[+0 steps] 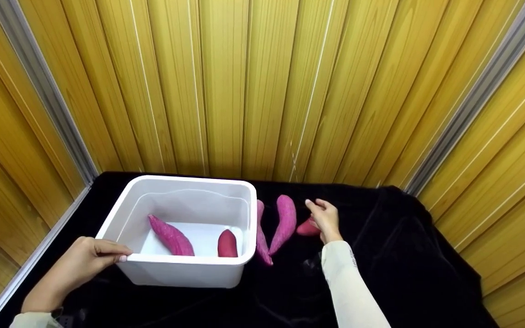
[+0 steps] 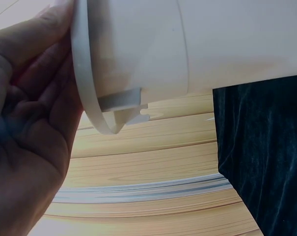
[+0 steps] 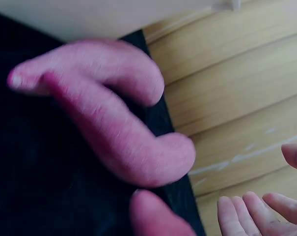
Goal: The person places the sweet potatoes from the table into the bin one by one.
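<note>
- Your left hand point(image 1: 91, 255) pinches the white bin point(image 1: 180, 273) by its rim at the eight o'clock corner, likely to steady it.
- Your right hand point(image 1: 327, 219) has thumb and fingers spread wide, gripping nothing; a red sweet potato point(image 1: 307, 228) sits at its eight o'clock, contact can't tell.
- Bin holds a pink sweet potato point(image 1: 173, 238) near middle, a shorter red one point(image 1: 227, 244) at four o'clock.
- Outside, three o'clock: a curved pink one point(image 1: 285, 223) and a part-hidden pink one point(image 1: 261, 241), tips meeting, probably for easy reach.
- No readable brands; right sleeve point(image 1: 337, 257) marks too small.
</note>
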The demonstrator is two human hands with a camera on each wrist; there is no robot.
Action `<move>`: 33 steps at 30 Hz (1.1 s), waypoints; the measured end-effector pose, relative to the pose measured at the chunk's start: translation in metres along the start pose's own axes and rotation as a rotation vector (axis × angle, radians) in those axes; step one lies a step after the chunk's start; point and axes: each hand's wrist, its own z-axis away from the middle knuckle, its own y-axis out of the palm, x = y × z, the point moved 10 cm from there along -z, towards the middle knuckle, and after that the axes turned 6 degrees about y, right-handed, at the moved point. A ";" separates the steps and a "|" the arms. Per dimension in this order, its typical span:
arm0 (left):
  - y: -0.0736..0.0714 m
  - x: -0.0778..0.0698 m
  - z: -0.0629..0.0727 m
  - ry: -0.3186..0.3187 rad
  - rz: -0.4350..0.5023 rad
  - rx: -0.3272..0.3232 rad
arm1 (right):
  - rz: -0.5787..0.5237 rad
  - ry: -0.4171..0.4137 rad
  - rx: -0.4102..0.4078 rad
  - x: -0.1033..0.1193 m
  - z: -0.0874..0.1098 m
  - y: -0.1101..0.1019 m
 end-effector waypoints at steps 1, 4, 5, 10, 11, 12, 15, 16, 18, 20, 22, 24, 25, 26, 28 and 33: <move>0.000 -0.001 0.000 0.002 -0.002 -0.001 | 0.009 0.008 -0.002 -0.003 -0.002 -0.002; 0.000 -0.002 0.000 0.008 -0.010 -0.004 | 0.033 0.026 -0.005 -0.013 -0.006 -0.008; 0.000 -0.002 0.001 0.010 -0.010 -0.003 | 0.035 0.030 -0.008 -0.016 -0.007 -0.010; 0.002 -0.003 0.001 0.020 -0.007 -0.005 | 0.045 0.041 -0.031 -0.030 -0.013 -0.021; 0.003 -0.003 0.001 0.022 -0.006 -0.006 | 0.049 0.043 -0.040 -0.032 -0.014 -0.024; 0.003 -0.003 0.001 0.021 -0.005 -0.007 | 0.056 0.044 -0.049 -0.034 -0.015 -0.026; 0.004 -0.002 0.000 0.013 0.002 -0.004 | 0.085 0.044 -0.076 -0.040 -0.017 -0.032; 0.005 -0.002 0.000 0.008 0.006 0.000 | 0.098 0.045 -0.083 -0.042 -0.017 -0.034; 0.006 -0.001 -0.001 0.002 0.010 0.008 | 0.119 0.053 -0.096 -0.048 -0.019 -0.037; 0.008 -0.002 -0.001 0.002 0.010 0.014 | 0.137 0.063 -0.103 -0.053 -0.020 -0.040; 0.009 -0.001 -0.001 0.001 0.012 0.019 | 0.149 0.070 -0.105 -0.058 -0.022 -0.041; 0.009 -0.001 -0.001 0.003 0.012 0.018 | 0.167 0.074 -0.108 -0.061 -0.023 -0.042; 0.009 -0.002 -0.001 0.006 0.011 0.017 | 0.173 0.076 -0.106 -0.062 -0.024 -0.042; 0.009 -0.002 -0.001 0.007 0.012 0.017 | 0.180 0.079 -0.103 -0.064 -0.025 -0.041; 0.009 -0.002 -0.001 0.007 0.017 0.018 | 0.189 0.085 -0.095 -0.067 -0.027 -0.041; 0.011 0.000 -0.003 0.001 0.027 0.028 | 0.193 0.110 -0.076 -0.074 -0.031 -0.041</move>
